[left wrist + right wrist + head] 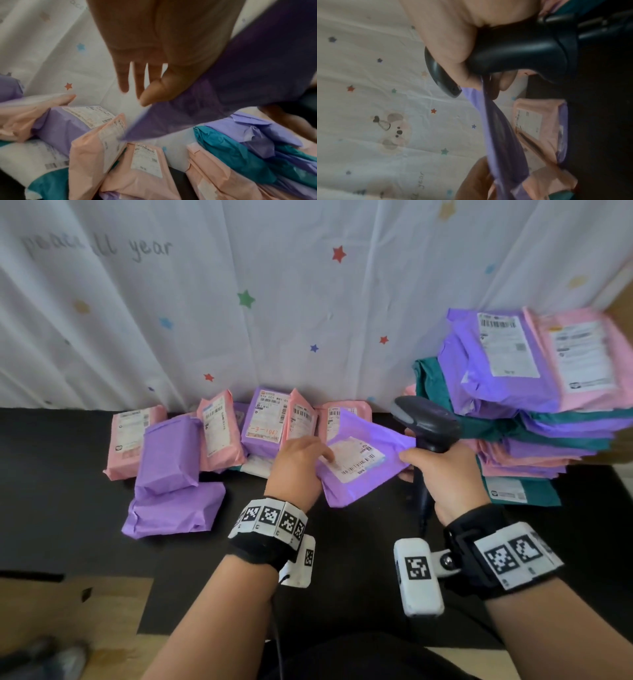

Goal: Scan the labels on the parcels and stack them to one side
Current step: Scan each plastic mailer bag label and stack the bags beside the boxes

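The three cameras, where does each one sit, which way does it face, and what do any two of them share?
Head: worn on the head, looking down and forward at the black table; shows both forearms, the left hand and right hand.
Left wrist: looks along the left palm at the parcels lying below; shows spread fingers.
Right wrist: turned sideways, looks along the right hand toward the curtain; shows the fingers around the scanner.
Shared: all three show the purple parcel held between both hands.

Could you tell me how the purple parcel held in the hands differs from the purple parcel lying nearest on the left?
The held purple parcel is lifted, tilted, label up, gripped by the left hand and right hand. The nearest purple parcel lies flat on the table, untouched, no label showing. Both are purple mailer bags.
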The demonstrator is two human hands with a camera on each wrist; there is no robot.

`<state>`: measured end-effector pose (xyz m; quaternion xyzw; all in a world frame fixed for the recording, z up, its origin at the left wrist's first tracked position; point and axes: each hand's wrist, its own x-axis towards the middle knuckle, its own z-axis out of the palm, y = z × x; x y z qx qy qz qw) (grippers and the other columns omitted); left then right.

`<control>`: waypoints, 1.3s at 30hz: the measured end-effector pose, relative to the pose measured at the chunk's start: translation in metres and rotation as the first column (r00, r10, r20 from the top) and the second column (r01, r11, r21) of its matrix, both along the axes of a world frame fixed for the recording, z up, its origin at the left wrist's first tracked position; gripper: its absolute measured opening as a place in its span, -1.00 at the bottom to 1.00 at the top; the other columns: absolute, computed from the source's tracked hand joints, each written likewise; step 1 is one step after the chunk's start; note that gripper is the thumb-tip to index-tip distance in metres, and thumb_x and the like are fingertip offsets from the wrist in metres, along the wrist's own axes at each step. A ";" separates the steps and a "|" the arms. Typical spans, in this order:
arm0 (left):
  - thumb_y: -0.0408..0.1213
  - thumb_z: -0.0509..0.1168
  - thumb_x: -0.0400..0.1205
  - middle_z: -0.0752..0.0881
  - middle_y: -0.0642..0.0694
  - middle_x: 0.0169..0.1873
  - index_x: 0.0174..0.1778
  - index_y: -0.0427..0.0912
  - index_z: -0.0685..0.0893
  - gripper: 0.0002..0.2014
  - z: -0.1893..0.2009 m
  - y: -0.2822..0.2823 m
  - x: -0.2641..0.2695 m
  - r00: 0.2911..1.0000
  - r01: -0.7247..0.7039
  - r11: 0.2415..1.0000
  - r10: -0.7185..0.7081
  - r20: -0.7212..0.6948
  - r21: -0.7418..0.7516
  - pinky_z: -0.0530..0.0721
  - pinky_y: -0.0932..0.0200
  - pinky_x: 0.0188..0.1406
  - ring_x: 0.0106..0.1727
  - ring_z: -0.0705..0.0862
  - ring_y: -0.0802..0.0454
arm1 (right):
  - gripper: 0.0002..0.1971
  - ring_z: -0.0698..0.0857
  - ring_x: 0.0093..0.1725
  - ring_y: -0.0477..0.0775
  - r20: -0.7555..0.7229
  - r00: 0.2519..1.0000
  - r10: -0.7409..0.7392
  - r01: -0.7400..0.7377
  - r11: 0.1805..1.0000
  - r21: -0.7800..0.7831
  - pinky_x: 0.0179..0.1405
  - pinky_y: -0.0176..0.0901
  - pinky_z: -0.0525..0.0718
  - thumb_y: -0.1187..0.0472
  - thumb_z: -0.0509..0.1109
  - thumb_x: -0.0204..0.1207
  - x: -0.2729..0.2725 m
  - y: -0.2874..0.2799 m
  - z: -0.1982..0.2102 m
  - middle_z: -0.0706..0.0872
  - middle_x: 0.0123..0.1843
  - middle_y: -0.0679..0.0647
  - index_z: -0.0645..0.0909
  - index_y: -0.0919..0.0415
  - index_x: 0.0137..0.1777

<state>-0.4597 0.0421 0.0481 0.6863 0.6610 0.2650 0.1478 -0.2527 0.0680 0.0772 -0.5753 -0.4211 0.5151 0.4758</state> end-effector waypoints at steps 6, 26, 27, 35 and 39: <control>-0.49 0.33 0.47 0.38 -0.03 0.55 0.54 -0.06 0.39 -0.31 0.012 0.012 0.003 0.991 -0.052 0.996 0.060 0.121 -0.073 0.25 0.20 0.48 0.56 0.33 -0.02 | -0.86 0.50 -0.49 -0.18 0.337 0.928 0.157 -0.186 0.981 0.055 -0.57 -0.46 0.43 0.50 0.46 0.35 0.011 -0.001 0.016 0.65 -0.43 0.03 0.70 0.25 -0.29; -0.31 0.32 0.61 0.68 -0.11 -0.26 -0.09 -0.28 0.64 -0.90 0.016 0.023 -0.006 0.789 -0.295 0.920 0.386 0.478 -0.258 0.52 0.18 -0.35 -0.27 0.58 0.00 | -0.94 0.72 -0.46 -0.11 0.150 0.984 0.098 -0.112 0.990 0.088 -0.49 -0.23 0.69 0.16 0.56 0.50 -0.003 -0.009 0.003 0.75 -0.46 -0.06 0.74 0.10 -0.12; -0.30 0.32 0.62 0.70 -0.10 -0.22 -0.06 -0.26 0.64 -0.91 0.016 0.024 -0.007 0.763 -0.305 0.912 0.406 0.503 -0.273 0.54 0.20 -0.34 -0.25 0.61 0.04 | -0.93 0.72 -0.45 -0.09 0.138 0.982 0.131 -0.140 0.988 0.063 -0.49 -0.21 0.69 0.14 0.57 0.49 -0.006 -0.010 0.002 0.76 -0.45 -0.05 0.74 0.08 -0.12; -0.30 0.33 0.62 0.69 -0.04 -0.24 -0.05 -0.20 0.63 -0.94 0.015 0.027 -0.008 0.729 -0.350 0.902 0.431 0.532 -0.251 0.51 0.28 -0.38 -0.26 0.60 0.10 | -0.74 0.74 -0.42 -0.16 0.151 0.972 0.179 -0.183 0.983 0.017 -0.49 -0.28 0.66 0.10 0.60 0.45 -0.014 -0.013 -0.001 0.81 -0.38 -0.09 0.77 0.20 0.08; -0.31 0.32 0.62 0.69 -0.02 -0.19 0.06 -0.22 0.67 -0.86 0.012 0.027 -0.008 0.737 -0.354 0.900 0.435 0.518 -0.253 0.48 0.36 -0.38 -0.22 0.61 0.09 | -0.74 0.76 -0.42 -0.14 0.165 0.970 0.177 -0.181 0.984 0.008 -0.48 -0.29 0.68 0.08 0.59 0.46 -0.012 -0.013 0.002 0.81 -0.39 -0.06 0.76 0.16 0.10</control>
